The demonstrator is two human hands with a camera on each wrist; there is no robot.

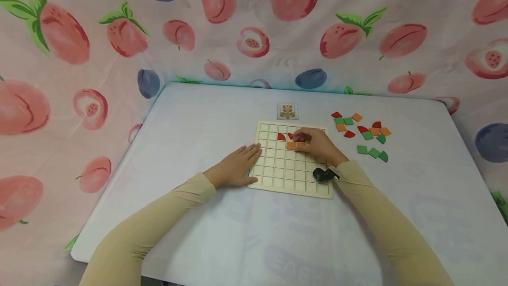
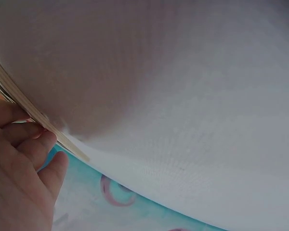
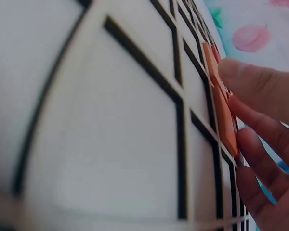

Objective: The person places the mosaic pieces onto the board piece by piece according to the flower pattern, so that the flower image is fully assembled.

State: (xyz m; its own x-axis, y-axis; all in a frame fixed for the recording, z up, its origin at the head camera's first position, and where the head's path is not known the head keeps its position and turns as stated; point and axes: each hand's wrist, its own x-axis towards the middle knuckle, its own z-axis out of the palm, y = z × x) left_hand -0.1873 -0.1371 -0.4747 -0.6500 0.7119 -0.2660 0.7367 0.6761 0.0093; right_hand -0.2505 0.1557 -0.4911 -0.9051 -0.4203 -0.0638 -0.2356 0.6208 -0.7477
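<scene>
A pale gridded board (image 1: 274, 173) lies on the table. My left hand (image 1: 237, 165) rests at its left edge with fingers spread; in the left wrist view the fingertips touch the board's edge (image 2: 26, 103). My right hand (image 1: 317, 144) is over the upper part of the grid, thumb and fingers bent together at a red tile (image 1: 290, 136) partly hidden by the fingers. Left of it sits a red quarter-round tile (image 1: 281, 136). Below are two orange square tiles (image 1: 291, 145) side by side; the right one is partly covered by the hand. In the right wrist view, the thumb (image 3: 241, 72) is beside the orange tiles (image 3: 225, 120).
Loose red, orange and green tiles (image 1: 362, 149) lie to the right of the board. A small pattern card (image 1: 287, 111) lies behind it. A black wrist camera (image 1: 323, 174) on the right wrist hangs over the board's lower right. Fruit-print cloth (image 1: 254, 65) stands behind the table.
</scene>
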